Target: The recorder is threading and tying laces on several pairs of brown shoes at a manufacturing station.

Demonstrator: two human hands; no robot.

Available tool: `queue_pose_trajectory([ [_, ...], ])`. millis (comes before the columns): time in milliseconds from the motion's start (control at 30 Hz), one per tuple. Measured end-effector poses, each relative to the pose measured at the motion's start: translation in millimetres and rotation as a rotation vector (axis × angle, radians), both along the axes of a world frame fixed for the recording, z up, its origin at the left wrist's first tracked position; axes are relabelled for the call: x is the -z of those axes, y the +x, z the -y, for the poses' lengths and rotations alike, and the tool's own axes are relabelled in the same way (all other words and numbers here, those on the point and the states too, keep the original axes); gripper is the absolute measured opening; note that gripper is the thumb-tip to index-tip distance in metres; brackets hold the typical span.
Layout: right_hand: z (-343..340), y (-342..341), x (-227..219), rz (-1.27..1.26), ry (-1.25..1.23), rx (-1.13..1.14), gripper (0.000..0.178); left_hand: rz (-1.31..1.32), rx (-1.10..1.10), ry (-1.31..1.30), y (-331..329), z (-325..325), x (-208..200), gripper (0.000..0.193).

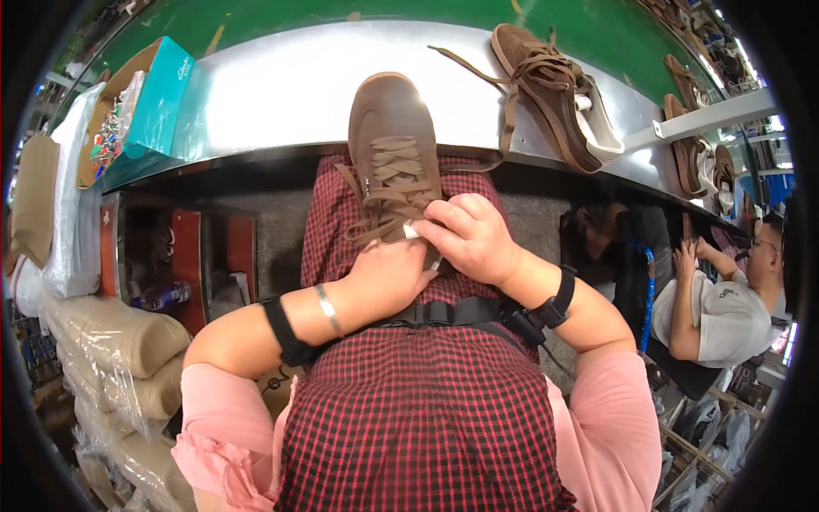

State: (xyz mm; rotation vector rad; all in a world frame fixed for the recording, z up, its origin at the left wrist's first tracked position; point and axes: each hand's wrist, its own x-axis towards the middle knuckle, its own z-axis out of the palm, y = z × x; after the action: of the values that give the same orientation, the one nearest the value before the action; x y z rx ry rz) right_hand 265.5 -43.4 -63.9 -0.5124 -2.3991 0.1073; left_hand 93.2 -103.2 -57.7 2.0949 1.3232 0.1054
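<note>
A brown lace-up shoe (394, 111) points away from me, its toe over the metal bench and its heel end at my lap. Its brown laces (397, 162) criss-cross the front and bunch loosely near the opening. My left hand (391, 271) is closed round the heel end, most of its fingers hidden by the shoe. Beside it, my right hand (469, 239) pinches at the shoe's opening, where a small white piece (411, 229) shows by the fingertips. A second brown shoe (550, 98) with a pale lining lies tilted at the right, one lace trailing.
The shiny metal bench (281, 94) runs across in front of me. A teal box (162, 94) with small colourful items stands at its left. Plastic-wrapped tan bundles (136, 341) are stacked on my left. A co-worker (717, 307) sits at the right, below a pale metal bar (708, 121).
</note>
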Motion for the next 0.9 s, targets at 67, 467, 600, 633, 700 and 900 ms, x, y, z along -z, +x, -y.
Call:
queue_pose_trajectory([
  [67,3,5,0,0.000,-0.011,0.020,0.028,0.020,0.050,0.059,-7,7,-18,0.038],
  [467,6,6,-3,-0.013,-0.060,-0.107,0.028,0.247,0.090,-0.344,-4,-17,0,0.042],
  [600,5,13,-6,-0.009,-0.322,-0.167,0.027,0.282,0.135,-0.165,-24,-7,-28,0.037],
  [633,4,15,-13,-0.010,-0.322,-0.168,0.027,0.324,0.143,-0.014,-35,-3,-35,0.035],
  [700,5,21,-25,-0.278,-0.522,0.037,0.027,0.371,0.192,0.120,-57,-7,-53,0.037],
  [900,-23,-5,-30,-0.075,-0.717,0.235,0.024,0.324,-0.277,0.465,-54,-35,-29,0.030],
])
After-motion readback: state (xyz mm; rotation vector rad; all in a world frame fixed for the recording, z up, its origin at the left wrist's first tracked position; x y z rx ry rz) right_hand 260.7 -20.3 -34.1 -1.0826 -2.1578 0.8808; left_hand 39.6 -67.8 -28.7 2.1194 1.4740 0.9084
